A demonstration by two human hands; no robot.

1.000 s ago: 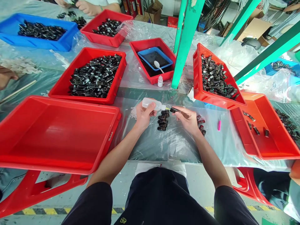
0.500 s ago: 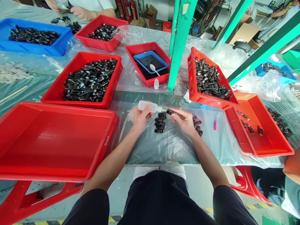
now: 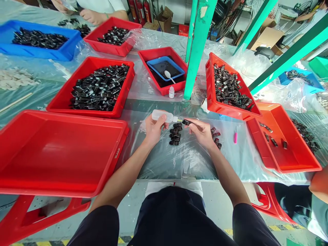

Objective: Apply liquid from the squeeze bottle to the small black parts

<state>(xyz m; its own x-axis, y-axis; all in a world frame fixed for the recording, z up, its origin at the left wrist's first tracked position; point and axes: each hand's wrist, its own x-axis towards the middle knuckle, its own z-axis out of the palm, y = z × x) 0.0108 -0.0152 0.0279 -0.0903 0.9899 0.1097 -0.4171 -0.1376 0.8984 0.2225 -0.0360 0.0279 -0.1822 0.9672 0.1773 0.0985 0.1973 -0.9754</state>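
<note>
My left hand is closed round a translucent white bottle, tipped on its side with its thin tip pointing right. Between the fingertips of my right hand is a small black piece, and the bottle's tip is at or very near its left end. Below the bottle's nozzle, a short column of black pieces lies on the plastic-covered table. More dark pieces lie beside my right hand, partly hidden by it.
Red trays of black pieces stand at the left and right. A large red tray is at front left. Green posts rise behind. A pink-handled tool lies right. Another person's hands are at back left.
The black piece in my right hand has turned slightly and shows more of its broad face. The bottle and my left hand have hardly moved; the whole view has shifted a little.
</note>
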